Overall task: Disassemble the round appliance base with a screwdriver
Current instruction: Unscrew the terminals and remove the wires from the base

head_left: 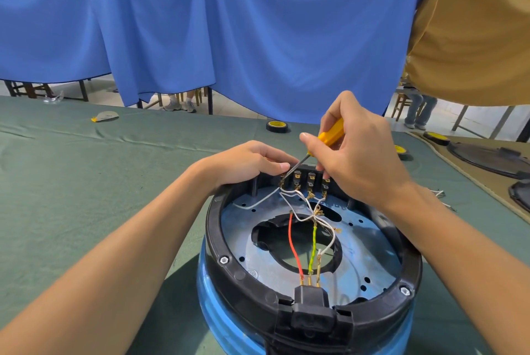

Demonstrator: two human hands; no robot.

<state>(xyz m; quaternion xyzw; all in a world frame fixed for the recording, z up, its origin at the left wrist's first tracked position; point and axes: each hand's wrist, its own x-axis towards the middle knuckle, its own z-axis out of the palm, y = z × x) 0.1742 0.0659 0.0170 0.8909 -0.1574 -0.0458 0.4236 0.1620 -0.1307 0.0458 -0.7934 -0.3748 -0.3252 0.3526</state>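
The round appliance base [229, 274] lies upside down on the green cloth, blue-walled with a black rim and a grey metal plate inside. Red, green-yellow and white wires [312, 243] run from a black socket at the near edge to a terminal block [309, 179] at the far rim. My right hand [361, 151] grips a screwdriver [329, 134] with a yellow handle; its tip rests on the leftmost terminal. My left hand [249, 162] clasps the far left rim beside that terminal.
Rolls of black-and-yellow tape [277, 126] lie on the green cloth [86, 171] behind the base. Black round covers [487, 158] rest at the right. A blue curtain [229, 25] hangs behind the table, with a person's legs beyond it.
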